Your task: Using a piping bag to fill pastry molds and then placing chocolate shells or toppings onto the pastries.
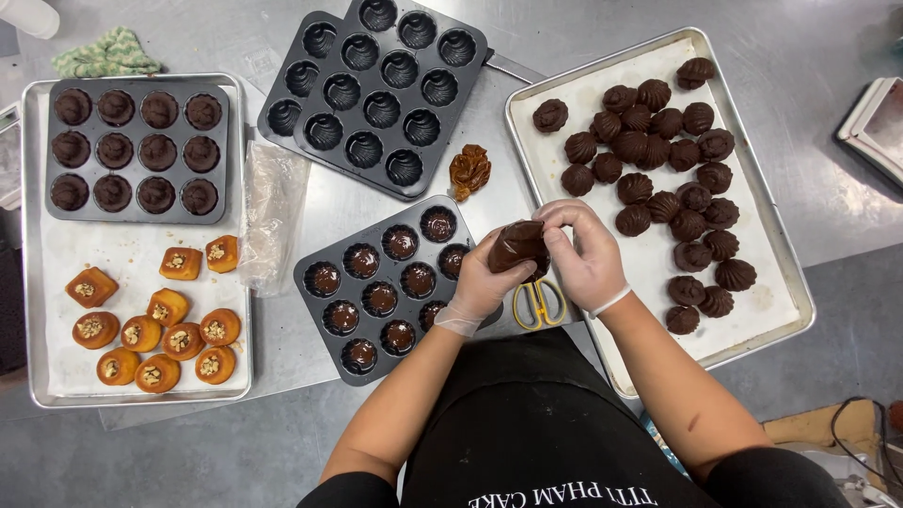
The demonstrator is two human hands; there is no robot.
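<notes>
Two gloved hands, left hand [480, 282] and right hand [585, 254], squeeze a brown piping bag [515, 245] over the dark mould tray [315, 263], with yellow scissors [538, 303] just below.

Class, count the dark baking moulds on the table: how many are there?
4: a filled mould in the left tray; two empty moulds, overlapping, at top centre; a chocolate-lined mould beside the piping bag. More could be stacked unseen.

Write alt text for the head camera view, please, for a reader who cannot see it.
Two gloved hands, left hand and right hand, grip a brown chocolate-filled piping bag over a dark metal mould tray with chocolate-filled cups. A steel baking tray of dark chocolate shells lies to the right.
</notes>
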